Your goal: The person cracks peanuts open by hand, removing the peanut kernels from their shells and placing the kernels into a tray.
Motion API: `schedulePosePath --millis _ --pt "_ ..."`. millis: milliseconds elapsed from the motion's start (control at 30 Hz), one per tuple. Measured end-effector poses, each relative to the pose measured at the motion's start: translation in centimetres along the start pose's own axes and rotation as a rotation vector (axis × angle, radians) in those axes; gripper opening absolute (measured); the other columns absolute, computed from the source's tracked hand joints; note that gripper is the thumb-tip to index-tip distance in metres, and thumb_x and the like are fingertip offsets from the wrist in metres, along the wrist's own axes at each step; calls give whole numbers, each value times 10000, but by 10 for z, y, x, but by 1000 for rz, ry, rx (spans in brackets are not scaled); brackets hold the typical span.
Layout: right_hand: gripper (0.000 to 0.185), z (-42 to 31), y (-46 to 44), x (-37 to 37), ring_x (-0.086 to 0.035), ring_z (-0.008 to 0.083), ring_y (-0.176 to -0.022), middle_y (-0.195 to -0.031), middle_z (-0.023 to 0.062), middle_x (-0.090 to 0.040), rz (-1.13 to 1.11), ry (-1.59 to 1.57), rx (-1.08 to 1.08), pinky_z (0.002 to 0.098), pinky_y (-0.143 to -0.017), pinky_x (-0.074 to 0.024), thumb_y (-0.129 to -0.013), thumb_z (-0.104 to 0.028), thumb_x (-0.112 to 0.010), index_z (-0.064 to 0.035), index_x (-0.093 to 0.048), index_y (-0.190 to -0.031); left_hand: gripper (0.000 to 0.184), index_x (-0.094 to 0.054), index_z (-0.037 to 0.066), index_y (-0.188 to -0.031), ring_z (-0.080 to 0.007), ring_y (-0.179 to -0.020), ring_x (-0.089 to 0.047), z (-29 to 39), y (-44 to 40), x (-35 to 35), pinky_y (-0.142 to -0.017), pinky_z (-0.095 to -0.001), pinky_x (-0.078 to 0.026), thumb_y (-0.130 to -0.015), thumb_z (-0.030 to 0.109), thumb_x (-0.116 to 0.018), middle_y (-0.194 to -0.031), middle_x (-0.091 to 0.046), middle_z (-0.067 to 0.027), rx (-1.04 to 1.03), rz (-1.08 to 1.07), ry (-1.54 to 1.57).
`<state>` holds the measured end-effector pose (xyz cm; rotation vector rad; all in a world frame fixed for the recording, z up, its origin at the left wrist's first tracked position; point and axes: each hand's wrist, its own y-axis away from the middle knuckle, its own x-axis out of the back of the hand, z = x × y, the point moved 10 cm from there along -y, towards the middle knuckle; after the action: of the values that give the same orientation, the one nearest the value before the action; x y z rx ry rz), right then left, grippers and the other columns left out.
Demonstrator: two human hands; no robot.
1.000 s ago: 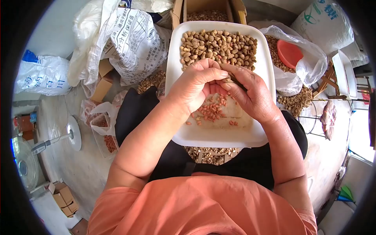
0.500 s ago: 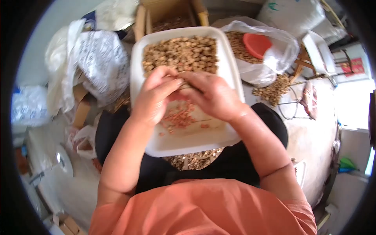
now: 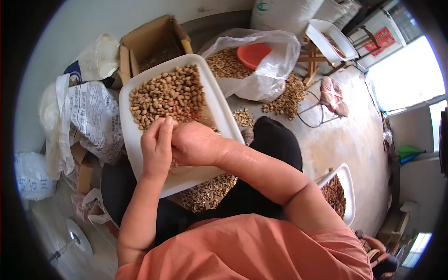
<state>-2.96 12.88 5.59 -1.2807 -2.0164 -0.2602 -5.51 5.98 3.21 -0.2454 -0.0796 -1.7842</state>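
My left hand (image 3: 157, 145) and my right hand (image 3: 193, 142) meet over a white plastic tray (image 3: 224, 109). The left thumb points up beside the curled right hand. Both hands are closed, and whatever lies between their fingers is hidden. Unshelled peanuts (image 3: 163, 93) fill the far part of the tray. Some reddish shelled kernels show by the peanuts and just under my hands. The near part of the tray is partly covered by my hands and wrists.
Beyond the tray stand an open cardboard box (image 3: 151, 39) and a clear bag of peanuts (image 3: 228, 63) with a red bowl (image 3: 253, 55). Shells (image 3: 210, 192) lie below the tray. A white container of dark red kernels (image 3: 347, 191) is at the right.
The view has turned to the right, so the tray appears further left and tilted. My hands have drawn closer together, and the peanut shell seen between them earlier is out of sight.
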Motion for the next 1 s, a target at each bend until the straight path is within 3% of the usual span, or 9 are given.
schedulePosePath --millis 100,233,567,733,833,900,1000 --pt "180 -10 17 2 -608 387 -694 -750 188 -629 70 17 1 469 -620 -490 -701 -197 -629 -20 -617 -732 312 -609 -45 -830 -117 -716 -538 22 15 -3 -678 -280 -444 -955 223 -509 -750 -626 -66 -66 41 -36" --pt "181 -30 44 3 -614 397 -696 -747 190 -637 120 9 -16 476 -622 -492 -731 -196 -595 -27 -616 -793 335 -594 -41 -789 -116 -670 -505 33 38 -8 -631 -288 -423 -965 223 -486 -709 -597 -51 -110 37 -94" --pt "187 -63 112 -19 -594 391 -682 -729 179 -611 154 -57 -22 463 -604 -477 -786 -180 -576 -10 -580 -862 361 -582 -14 -755 -103 -654 -499 22 110 -27 -632 -261 -421 -982 238 -458 -697 -577 -37 32 -4 114" --pt "255 -70 144 -7 -601 388 -711 -736 176 -612 142 -63 -108 463 -631 -474 -833 -268 -582 -19 -587 -889 185 -557 66 -953 -79 -735 -515 18 148 -44 -626 -217 -415 -898 241 -573 -864 -562 3 324 -187 421" --pt "279 -77 157 0 -608 380 -744 -790 170 -625 90 -51 -126 464 -661 -474 -829 -279 -583 -16 -595 -919 206 -535 61 -1005 -90 -728 -518 23 172 -57 -615 -233 -429 -871 206 -593 -860 -563 -6 522 -270 631" --pt "291 -83 163 -4 -610 378 -757 -820 171 -629 75 -25 -69 465 -669 -475 -824 -274 -584 -11 -597 -947 277 -508 63 -1093 -91 -732 -535 12 177 -56 -606 -235 -445 -860 185 -597 -907 -570 2 522 -341 705" --pt "269 -89 172 7 -616 380 -749 -776 180 -630 206 -71 -1 464 -682 -480 -808 -269 -569 -4 -609 -839 283 -513 94 -1149 -81 -754 -564 13 181 -63 -624 -228 -458 -885 174 -572 -964 -596 23 532 -417 769"
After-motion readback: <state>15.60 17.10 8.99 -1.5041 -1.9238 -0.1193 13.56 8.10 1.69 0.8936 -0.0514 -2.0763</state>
